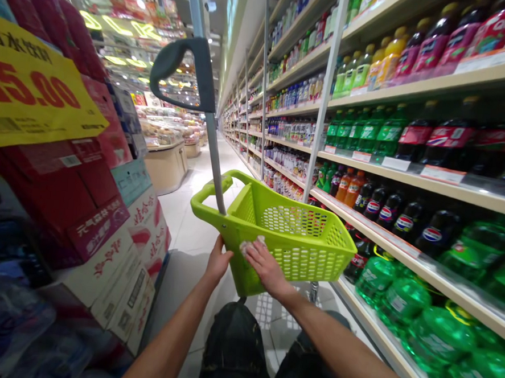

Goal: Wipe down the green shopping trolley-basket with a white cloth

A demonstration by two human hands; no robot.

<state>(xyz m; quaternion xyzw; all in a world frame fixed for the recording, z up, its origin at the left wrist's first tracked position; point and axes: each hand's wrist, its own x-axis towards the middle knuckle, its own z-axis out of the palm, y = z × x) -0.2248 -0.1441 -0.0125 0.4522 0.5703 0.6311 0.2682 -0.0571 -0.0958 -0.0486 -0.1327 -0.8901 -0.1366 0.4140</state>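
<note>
A lime-green wheeled shopping basket [250, 226] stands in front of my knees, with a tall grey pull bar [216, 158] rising from it to a dark grey loop handle [206, 75]. My left hand [219, 262] grips the basket's near left edge, its thumb on the outer wall and its other fingers partly hidden. Against the basket's side wall, my right hand [266, 265] presses a crumpled white cloth or tissue [261, 241] under its fingers. The inside of the basket shows only in part.
Shelves of drink bottles [409, 144] line the right, with large green bottles [404, 295] on the lowest one. Stacked drink cartons [122, 261] and a yellow price sign [32, 84] crowd the left. A tiled aisle [233, 153] runs ahead past a display counter [166, 164].
</note>
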